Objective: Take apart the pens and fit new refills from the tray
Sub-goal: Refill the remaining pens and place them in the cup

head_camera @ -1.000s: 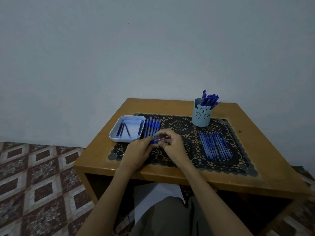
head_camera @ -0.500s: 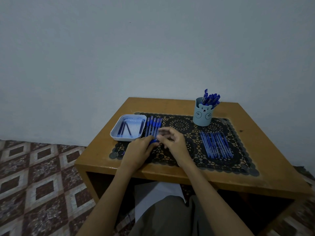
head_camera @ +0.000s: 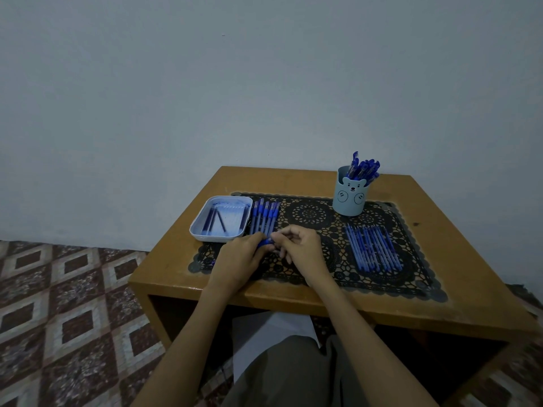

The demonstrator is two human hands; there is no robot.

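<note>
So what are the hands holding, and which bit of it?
One blue pen, between both hands. The left hand grips its blue section; the right hand pinches the end beside it with its fingertips. Most of the pen is hidden.

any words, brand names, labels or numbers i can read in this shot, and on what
No text can be read anywhere.
Bear-face pen holder: only a drawn face, no lettering.
Capped pens beside the tray, pens in the holder, row of pen parts at the right: any print is too small and dim to read.
Pen held by the left hand and right hand: mostly hidden, nothing legible.
</note>
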